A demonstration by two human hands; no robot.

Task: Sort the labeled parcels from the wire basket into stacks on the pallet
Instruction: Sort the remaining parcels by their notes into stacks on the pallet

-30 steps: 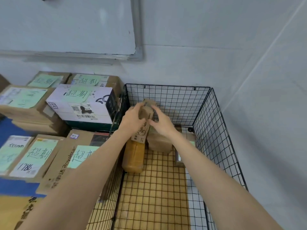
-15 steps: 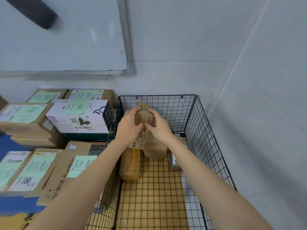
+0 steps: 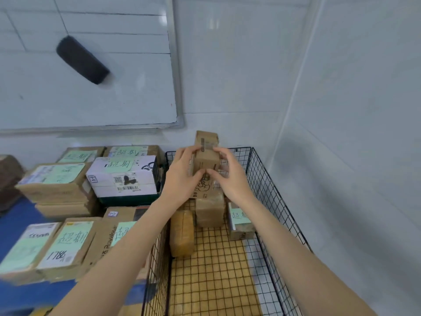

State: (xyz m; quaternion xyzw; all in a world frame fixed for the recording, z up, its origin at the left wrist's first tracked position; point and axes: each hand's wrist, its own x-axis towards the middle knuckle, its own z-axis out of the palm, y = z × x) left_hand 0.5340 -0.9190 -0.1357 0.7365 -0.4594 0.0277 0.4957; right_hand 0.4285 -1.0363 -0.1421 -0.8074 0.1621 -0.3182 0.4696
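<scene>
My left hand [image 3: 182, 176] and my right hand [image 3: 230, 176] grip a small brown cardboard parcel [image 3: 206, 151] from both sides, holding it upright above the far end of the black wire basket [image 3: 268, 192]. Inside the basket lie a yellowish wrapped parcel [image 3: 181, 233], a taped brown parcel [image 3: 209, 210] and a small box with a green label [image 3: 240, 222]. To the left, labeled boxes are stacked on the blue pallet [image 3: 16, 224]: a white box [image 3: 123, 176] and several brown boxes with green labels [image 3: 68, 242].
A whiteboard [image 3: 91, 65] with a black eraser [image 3: 82, 59] hangs on the wall behind the stacks. White walls close in behind and to the right of the basket. The basket floor is a yellow mat [image 3: 211, 281].
Both hands have lifted the small brown parcel up out of the basket, above its rim. The view has tilted upward.
</scene>
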